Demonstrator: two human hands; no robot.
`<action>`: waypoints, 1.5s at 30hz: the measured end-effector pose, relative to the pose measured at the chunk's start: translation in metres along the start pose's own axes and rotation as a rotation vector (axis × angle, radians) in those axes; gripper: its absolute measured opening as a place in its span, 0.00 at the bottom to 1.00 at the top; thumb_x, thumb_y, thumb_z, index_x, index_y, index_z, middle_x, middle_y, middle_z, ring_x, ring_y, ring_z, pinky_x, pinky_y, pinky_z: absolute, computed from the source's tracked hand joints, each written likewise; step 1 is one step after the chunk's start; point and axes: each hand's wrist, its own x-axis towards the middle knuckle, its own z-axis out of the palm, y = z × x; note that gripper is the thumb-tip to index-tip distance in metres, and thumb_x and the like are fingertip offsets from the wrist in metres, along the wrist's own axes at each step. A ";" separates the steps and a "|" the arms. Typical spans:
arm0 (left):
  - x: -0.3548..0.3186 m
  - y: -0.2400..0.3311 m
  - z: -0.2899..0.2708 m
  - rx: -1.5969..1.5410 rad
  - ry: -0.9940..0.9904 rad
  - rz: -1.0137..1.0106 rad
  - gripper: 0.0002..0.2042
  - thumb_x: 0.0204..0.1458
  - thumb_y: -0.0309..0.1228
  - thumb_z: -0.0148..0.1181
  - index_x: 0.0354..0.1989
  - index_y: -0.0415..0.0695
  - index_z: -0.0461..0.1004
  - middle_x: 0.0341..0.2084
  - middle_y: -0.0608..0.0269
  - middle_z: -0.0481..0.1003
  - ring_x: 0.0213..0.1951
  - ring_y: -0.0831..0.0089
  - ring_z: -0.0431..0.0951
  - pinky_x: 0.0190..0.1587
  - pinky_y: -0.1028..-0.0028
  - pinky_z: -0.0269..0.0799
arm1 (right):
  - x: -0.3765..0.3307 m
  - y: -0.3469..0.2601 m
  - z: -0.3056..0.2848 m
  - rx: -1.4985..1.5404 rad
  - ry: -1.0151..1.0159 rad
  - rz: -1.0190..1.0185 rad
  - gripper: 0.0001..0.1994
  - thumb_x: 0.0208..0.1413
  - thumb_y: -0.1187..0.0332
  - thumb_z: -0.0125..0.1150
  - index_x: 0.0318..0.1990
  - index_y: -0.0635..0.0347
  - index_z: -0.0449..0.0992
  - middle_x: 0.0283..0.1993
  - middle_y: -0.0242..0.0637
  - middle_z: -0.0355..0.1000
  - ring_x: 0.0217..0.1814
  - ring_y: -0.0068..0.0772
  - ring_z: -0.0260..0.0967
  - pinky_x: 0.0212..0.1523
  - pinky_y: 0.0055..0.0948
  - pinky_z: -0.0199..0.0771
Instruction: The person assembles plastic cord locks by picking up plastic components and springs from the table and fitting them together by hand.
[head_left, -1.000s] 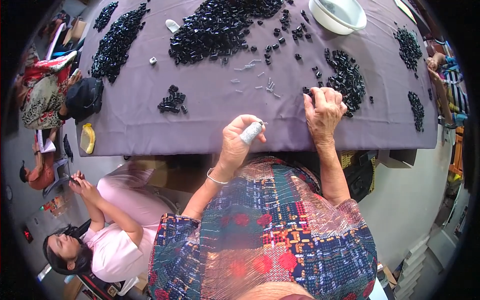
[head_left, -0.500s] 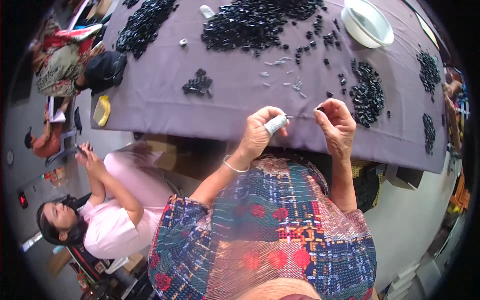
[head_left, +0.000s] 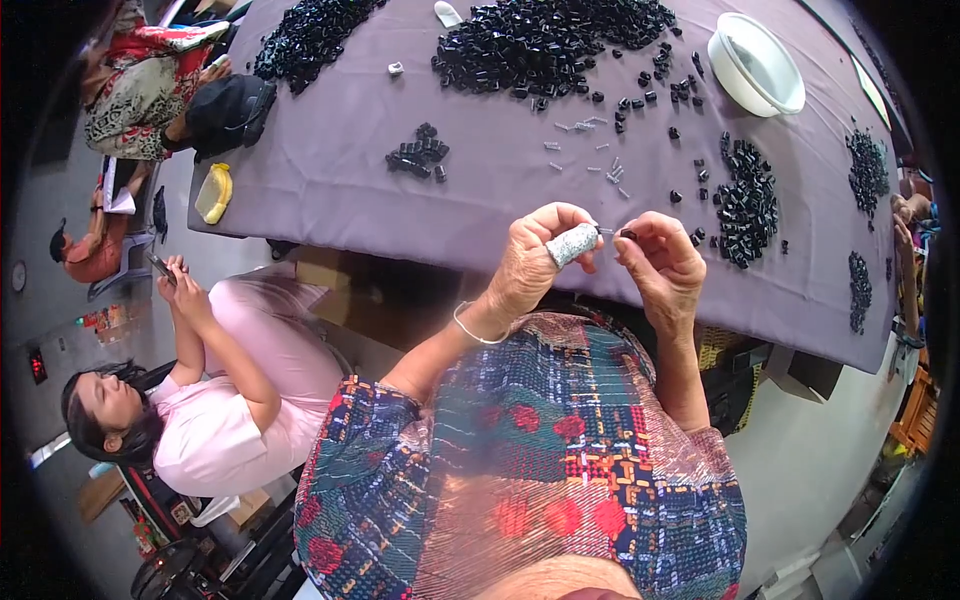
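From here I see the left hand [head_left: 540, 257], fingers clamped round the grey handle [head_left: 573, 245]; just beyond them its pin [head_left: 606, 231] points at the black piece [head_left: 629, 234], pinched by the right hand [head_left: 664, 262]. I'd keep both wrists steady, pin and piece aligned.

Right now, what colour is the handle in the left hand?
The handle is speckled pale grey; see the head view.

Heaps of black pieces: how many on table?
6: far-left heap, large middle heap, small heap below them, heap below the tub, upper right-edge heap, lower right-edge heap; others may be hidden.
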 end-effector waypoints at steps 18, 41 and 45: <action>-0.006 0.000 0.009 0.021 0.041 -0.020 0.08 0.54 0.28 0.60 0.39 0.38 0.73 0.31 0.62 0.75 0.33 0.76 0.75 0.35 0.75 0.72 | -0.007 -0.011 0.003 0.333 0.093 0.126 0.10 0.54 0.79 0.58 0.45 0.68 0.71 0.39 0.40 0.74 0.36 0.25 0.72 0.39 0.24 0.75; -0.009 -0.005 0.002 0.010 0.048 -0.004 0.09 0.54 0.29 0.60 0.39 0.38 0.73 0.33 0.61 0.75 0.36 0.76 0.76 0.34 0.74 0.74 | -0.007 -0.002 0.003 0.234 0.082 0.145 0.09 0.59 0.77 0.53 0.46 0.68 0.74 0.39 0.38 0.72 0.37 0.24 0.71 0.38 0.23 0.74; -0.008 -0.002 0.008 0.021 0.100 -0.006 0.08 0.54 0.30 0.61 0.37 0.39 0.71 0.28 0.64 0.76 0.28 0.79 0.74 0.33 0.79 0.73 | -0.004 -0.010 0.005 0.047 0.055 -0.017 0.09 0.59 0.78 0.52 0.46 0.66 0.76 0.37 0.34 0.71 0.36 0.22 0.69 0.38 0.21 0.73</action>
